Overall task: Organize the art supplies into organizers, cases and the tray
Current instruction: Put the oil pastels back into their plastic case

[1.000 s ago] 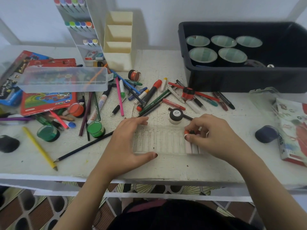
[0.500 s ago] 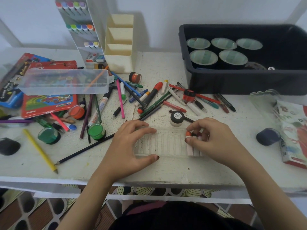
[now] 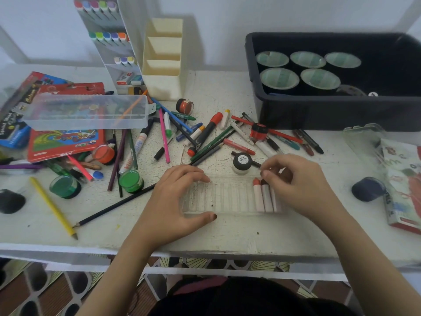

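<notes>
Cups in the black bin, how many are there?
5, all in the black bin: back-left cup, back-middle cup, back-right cup, front-left cup, front-right cup. Its near wall may hide others.

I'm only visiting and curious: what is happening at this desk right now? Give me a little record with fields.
Setting: cluttered white table
Left hand: grips the left end of the clear crayon tray
Right hand: fingers curled over the crayons at the tray's right end; grip unclear
Crayons in tray: at least two, side by side, rightmost slots
Behind tray: black-lidded poster paint jar
Far right: black bin holding five cups
</notes>
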